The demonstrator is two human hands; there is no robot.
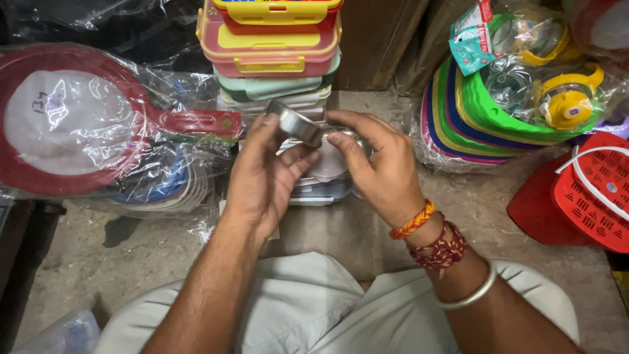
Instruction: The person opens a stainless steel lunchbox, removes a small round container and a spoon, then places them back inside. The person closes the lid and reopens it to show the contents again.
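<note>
Polished metal among glossy plastic, on a rough matt floor

The small round container [298, 123] gripped by the left hand [265, 177] and the right hand [373, 164] looks like smooth, shiny steel, its rim catching light. The stacked lunch boxes [272, 46] behind are smooth plastic (red, yellow, pale green) with a soft sheen. The red-rimmed strainers [72, 124] sit in crinkled, glossy clear wrap, as do the coloured plastic lids [472, 124]. The red basket [590, 190] is perforated plastic, fairly matt. The floor [98, 262] looks like rough, dull concrete. The wrist threads [436, 239] are woven cord; the bangle [472, 292] is smooth bright metal. The trousers [308, 314] are matt pale cloth.
</note>
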